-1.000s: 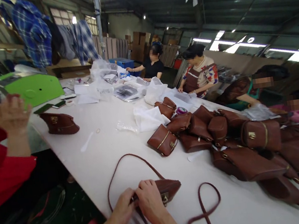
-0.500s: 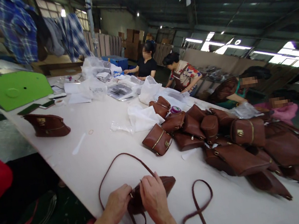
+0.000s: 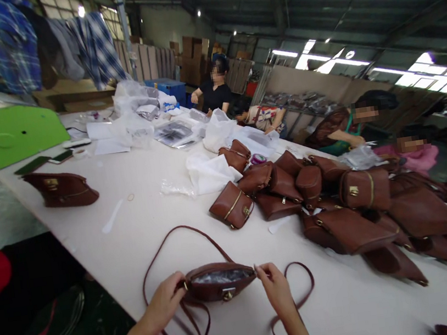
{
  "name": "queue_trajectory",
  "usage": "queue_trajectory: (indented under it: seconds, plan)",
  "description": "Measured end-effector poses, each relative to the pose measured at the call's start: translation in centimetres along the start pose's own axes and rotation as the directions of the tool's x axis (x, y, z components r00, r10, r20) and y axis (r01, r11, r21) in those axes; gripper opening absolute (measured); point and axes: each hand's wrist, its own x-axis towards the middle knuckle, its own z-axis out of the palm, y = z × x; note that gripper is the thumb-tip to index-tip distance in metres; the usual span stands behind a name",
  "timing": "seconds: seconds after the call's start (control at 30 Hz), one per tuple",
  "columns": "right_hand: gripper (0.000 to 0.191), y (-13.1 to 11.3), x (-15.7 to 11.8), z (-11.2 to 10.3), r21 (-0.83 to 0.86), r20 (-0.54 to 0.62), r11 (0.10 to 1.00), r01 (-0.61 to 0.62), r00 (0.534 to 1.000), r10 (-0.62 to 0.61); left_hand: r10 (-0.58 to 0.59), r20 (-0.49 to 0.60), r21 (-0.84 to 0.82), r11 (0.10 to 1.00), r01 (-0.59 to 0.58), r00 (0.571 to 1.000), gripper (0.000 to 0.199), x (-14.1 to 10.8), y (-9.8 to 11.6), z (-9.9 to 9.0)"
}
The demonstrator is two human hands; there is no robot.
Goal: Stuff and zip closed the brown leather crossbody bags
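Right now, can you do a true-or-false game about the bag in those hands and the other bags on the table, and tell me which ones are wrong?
1. The bag between the two hands is open at the top. True.
2. That bag is bright blue. False: it is brown.
3. The left hand and right hand are at opposite ends of it. True.
4. There is nothing inside it. False: shiny, crinkled filling shows in the opening.
5. A pile of brown bags lies on the pale table. True.
6. All the other bags are in that pile. False: a lone bag sits near the table's left edge.
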Motion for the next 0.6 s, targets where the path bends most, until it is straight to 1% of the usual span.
queue_trajectory:
  seconds: [0.03, 0.07, 0.1, 0.13, 0.17, 0.2, 0.23, 0.27, 0.3, 0.33, 0.37, 0.43, 0.47, 0.53, 0.6]
  plan:
    - [0.048, -0.3, -0.1, -0.1, -0.006, -0.029, 1.0, 0.011, 1.0, -0.011, -0.014, -0.006, -0.04, 0.999, 0.014, 1.0, 0.012, 0.1, -0.2, 0.1]
    - [0.05, -0.8, -0.2, -0.1, -0.022, -0.051, 0.998, 0.054, 0.997, -0.055, -0.025, -0.009, -0.082, 0.996, 0.024, 1.0, 0.011, 0.2, -0.5, 0.3]
    - [0.051, -1.6, -0.3, -0.1, -0.051, -0.05, 0.99, 0.13, 0.99, -0.132, -0.034, -0.01, -0.123, 0.992, 0.033, 0.999, 0.011, 0.3, -0.7, 0.6]
    - [0.051, -2.7, -0.5, -0.1, -0.09, -0.006, 0.967, 0.237, 0.971, -0.239, -0.038, -0.007, -0.159, 0.987, 0.037, 0.999, 0.011, 0.3, -0.9, 0.9]
    - [0.052, -4.0, -0.8, 0.1, -0.125, 0.079, 0.923, 0.363, 0.931, -0.355, -0.038, -0.002, -0.186, 0.982, 0.037, 0.999, 0.011, 0.3, -1.1, 1.2]
    - [0.055, -5.4, -1.0, 0.3, -0.144, 0.195, 0.864, 0.483, 0.869, -0.454, -0.036, 0.002, -0.197, 0.98, 0.035, 0.999, 0.011, 0.3, -1.2, 1.4]
    - [0.061, -6.8, -1.1, 0.6, -0.146, 0.313, 0.807, 0.573, 0.8, -0.511, -0.03, 0.006, -0.194, 0.98, 0.031, 1.0, 0.012, 0.3, -1.2, 1.6]
    - [0.067, -8.0, -1.2, 1.0, -0.148, 0.397, 0.77, 0.621, 0.75, -0.529, -0.026, 0.006, -0.181, 0.983, 0.027, 1.0, 0.012, 0.2, -1.2, 1.6]
    - [0.068, -9.0, -1.2, 1.4, -0.157, 0.457, 0.753, 0.639, 0.723, -0.519, -0.022, 0.001, -0.163, 0.986, 0.022, 1.0, 0.013, 0.2, -1.2, 1.5]
    - [0.063, -9.7, -1.2, 1.8, -0.177, 0.49, 0.752, 0.635, 0.72, -0.492, -0.02, -0.011, -0.137, 0.99, 0.018, 1.0, 0.015, 0.1, -1.3, 1.2]
    - [0.055, -10.1, -1.1, 2.1, -0.206, 0.505, 0.758, 0.618, 0.731, -0.458, -0.021, -0.028, -0.104, 0.994, 0.018, 0.999, 0.018, 0.1, -1.4, 0.7]
    - [0.038, -10.3, -0.8, 2.4, -0.259, 0.523, 0.763, 0.593, 0.75, -0.405, -0.03, -0.072, -0.026, 0.999, 0.028, 0.997, 0.022, -0.2, -1.7, -0.7]
    - [0.033, -10.2, -0.7, 2.3, -0.278, 0.531, 0.758, 0.591, 0.752, -0.391, -0.035, -0.091, 0.011, 0.999, 0.036, 0.995, 0.021, -0.5, -1.9, -1.6]
    - [0.03, -9.8, -0.8, 1.9, -0.311, 0.544, 0.742, 0.594, 0.751, -0.374, -0.037, -0.098, 0.06, 0.997, 0.043, 0.994, 0.016, -1.3, -2.4, -3.6]
    - [0.029, -9.7, -1.1, 1.4, -0.345, 0.549, 0.731, 0.588, 0.758, -0.351, -0.029, -0.051, 0.098, 0.995, 0.033, 0.998, 0.017, -2.4, -2.6, -5.7]
